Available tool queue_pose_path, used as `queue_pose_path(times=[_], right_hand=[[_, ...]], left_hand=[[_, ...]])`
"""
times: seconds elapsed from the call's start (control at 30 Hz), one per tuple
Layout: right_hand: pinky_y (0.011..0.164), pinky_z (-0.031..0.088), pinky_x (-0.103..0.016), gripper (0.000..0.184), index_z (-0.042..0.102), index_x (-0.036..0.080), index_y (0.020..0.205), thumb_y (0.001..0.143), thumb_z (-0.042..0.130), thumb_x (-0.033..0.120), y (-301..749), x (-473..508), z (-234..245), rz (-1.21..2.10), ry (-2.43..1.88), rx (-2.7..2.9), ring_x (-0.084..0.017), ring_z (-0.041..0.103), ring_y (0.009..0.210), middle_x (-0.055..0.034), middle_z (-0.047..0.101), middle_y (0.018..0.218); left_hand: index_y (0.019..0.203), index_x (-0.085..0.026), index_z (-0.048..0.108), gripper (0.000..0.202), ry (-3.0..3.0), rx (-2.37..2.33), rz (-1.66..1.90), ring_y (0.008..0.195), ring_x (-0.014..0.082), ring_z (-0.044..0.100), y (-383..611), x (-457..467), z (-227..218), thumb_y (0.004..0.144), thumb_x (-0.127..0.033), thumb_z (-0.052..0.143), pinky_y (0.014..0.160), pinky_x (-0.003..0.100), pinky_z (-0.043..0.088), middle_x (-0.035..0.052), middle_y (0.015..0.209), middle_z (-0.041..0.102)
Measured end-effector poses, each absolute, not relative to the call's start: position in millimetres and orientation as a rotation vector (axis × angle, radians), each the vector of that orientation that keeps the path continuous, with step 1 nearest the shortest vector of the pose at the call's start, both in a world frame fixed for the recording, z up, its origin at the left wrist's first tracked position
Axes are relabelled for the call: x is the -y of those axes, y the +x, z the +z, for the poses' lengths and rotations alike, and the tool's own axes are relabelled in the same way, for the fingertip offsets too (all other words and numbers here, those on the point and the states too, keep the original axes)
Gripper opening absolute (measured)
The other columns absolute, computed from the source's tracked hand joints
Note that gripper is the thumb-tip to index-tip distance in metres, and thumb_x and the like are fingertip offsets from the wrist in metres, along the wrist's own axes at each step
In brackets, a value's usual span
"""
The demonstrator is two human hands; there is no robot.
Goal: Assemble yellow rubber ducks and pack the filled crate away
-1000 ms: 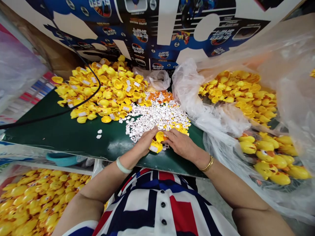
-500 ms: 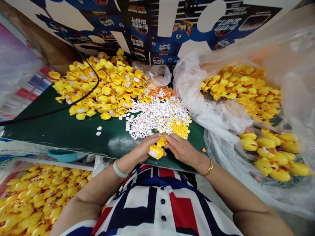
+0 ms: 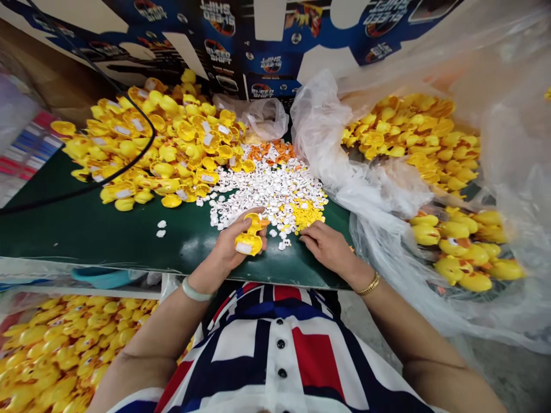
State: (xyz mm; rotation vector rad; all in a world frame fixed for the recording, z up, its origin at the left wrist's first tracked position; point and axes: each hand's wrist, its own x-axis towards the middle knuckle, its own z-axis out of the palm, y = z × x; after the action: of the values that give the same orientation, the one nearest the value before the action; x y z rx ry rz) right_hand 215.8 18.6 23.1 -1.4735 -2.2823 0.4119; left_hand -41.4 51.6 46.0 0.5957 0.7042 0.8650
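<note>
My left hand (image 3: 230,246) is closed around a yellow duck half-shell (image 3: 248,236) with a white patch inside, held just above the green table (image 3: 107,235). My right hand (image 3: 325,245) rests on the table beside it, fingers curled and fingertips touching the small yellow pieces (image 3: 305,211) at the edge of a heap of small white pieces (image 3: 262,192). Whether it pinches one I cannot make out. A few orange pieces (image 3: 275,152) lie behind the white heap.
A big pile of yellow duck half-shells (image 3: 159,146) covers the table's far left, with a black cable (image 3: 86,186) across it. Clear plastic bags at the right hold yellow shells (image 3: 422,137) and finished ducks (image 3: 465,246). Another bag of ducks (image 3: 55,344) sits lower left. Printed cardboard (image 3: 258,40) stands behind.
My right hand has come off the duck shell and moved right to the small yellow pieces. My left hand keeps the shell and has shifted slightly left.
</note>
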Motion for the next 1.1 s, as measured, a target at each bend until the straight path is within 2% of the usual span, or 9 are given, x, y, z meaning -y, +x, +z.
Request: queue_pose_path(times=[0.13,0.27,0.37,0.57,0.73,0.9,1.03,1.1], right_hand=[[0.068,0.048,-0.031,0.02,0.068,0.02,0.096,0.098,0.052,0.032,208.3,-23.5,9.3,0.265,-1.537,2.401,-0.02,0.06,0.082,-0.0065,0.065,0.09],[0.065,0.046,-0.03,0.019,0.067,0.019,0.093,0.098,0.049,0.024,203.9,-25.5,4.4,0.181,-1.516,2.477,-0.02,0.058,0.079,-0.0075,0.064,0.087],[0.066,0.046,-0.03,0.02,0.067,0.019,0.095,0.097,0.047,0.022,200.3,-23.2,11.1,0.162,-1.464,2.382,-0.019,0.058,0.079,-0.0076,0.064,0.088],[0.072,0.049,-0.035,0.024,0.068,0.024,0.105,0.099,0.045,0.027,179.9,-14.1,28.4,0.258,-1.121,2.328,-0.02,0.059,0.084,-0.0077,0.065,0.091],[0.073,0.053,-0.04,0.026,0.067,0.027,0.112,0.1,0.043,0.027,175.1,-17.7,30.5,0.369,-1.085,2.391,-0.022,0.059,0.081,-0.0062,0.066,0.088],[0.073,0.057,-0.042,0.035,0.065,0.027,0.123,0.1,0.038,0.023,175.5,-14.9,33.4,0.318,-1.045,2.471,-0.025,0.064,0.087,-0.0073,0.07,0.099],[0.073,0.059,-0.038,0.033,0.063,0.037,0.124,0.098,0.047,0.025,173.0,-15.0,40.9,0.458,-1.13,2.293,-0.022,0.067,0.089,-0.0035,0.071,0.101],[0.076,0.059,-0.034,0.029,0.064,0.037,0.119,0.098,0.05,0.025,182.9,-26.3,50.3,0.575,-1.168,2.158,-0.019,0.068,0.089,-0.0014,0.071,0.1]], left_hand=[[0.114,-0.019,0.057,0.046,0.568,-0.716,0.891,0.056,0.018,0.063,-22.8,-65.2,47.4,0.075,-0.04,0.069,0.049,0.028,0.049,0.0036,0.075,0.064],[0.113,-0.017,0.058,0.045,0.504,-0.754,0.946,0.063,0.0171,0.063,-7.1,-70.6,46.6,0.075,-0.038,0.07,0.06,0.031,0.053,0.0032,0.078,0.064],[0.11,-0.016,0.06,0.044,0.488,-0.79,0.996,0.065,0.0151,0.062,-0.2,-72.8,45.8,0.075,-0.039,0.071,0.061,0.028,0.05,0.003,0.081,0.064],[0.106,-0.016,0.063,0.042,0.493,-0.873,1.037,0.069,0.0138,0.061,10.5,-69.3,41.6,0.074,-0.04,0.072,0.063,0.025,0.048,0.0028,0.086,0.065],[0.104,-0.017,0.065,0.039,0.47,-0.882,1.028,0.069,0.013,0.062,14.6,-67.8,39.8,0.072,-0.037,0.074,0.062,0.024,0.048,0.001,0.086,0.066],[0.098,-0.015,0.063,0.032,0.309,-0.93,1.034,0.064,0.0125,0.062,16.4,-74.7,41.1,0.073,-0.032,0.074,0.061,0.024,0.051,0.0012,0.079,0.066],[0.099,-0.016,0.062,0.03,0.305,-0.872,1.055,0.066,0.0124,0.063,16.4,-79.3,42.2,0.076,-0.032,0.073,0.059,0.023,0.051,0.0019,0.081,0.067],[0.106,-0.018,0.062,0.034,0.341,-0.823,1.037,0.068,0.0128,0.063,14.8,-80.7,41.5,0.077,-0.033,0.072,0.06,0.023,0.052,0.0024,0.084,0.068]])
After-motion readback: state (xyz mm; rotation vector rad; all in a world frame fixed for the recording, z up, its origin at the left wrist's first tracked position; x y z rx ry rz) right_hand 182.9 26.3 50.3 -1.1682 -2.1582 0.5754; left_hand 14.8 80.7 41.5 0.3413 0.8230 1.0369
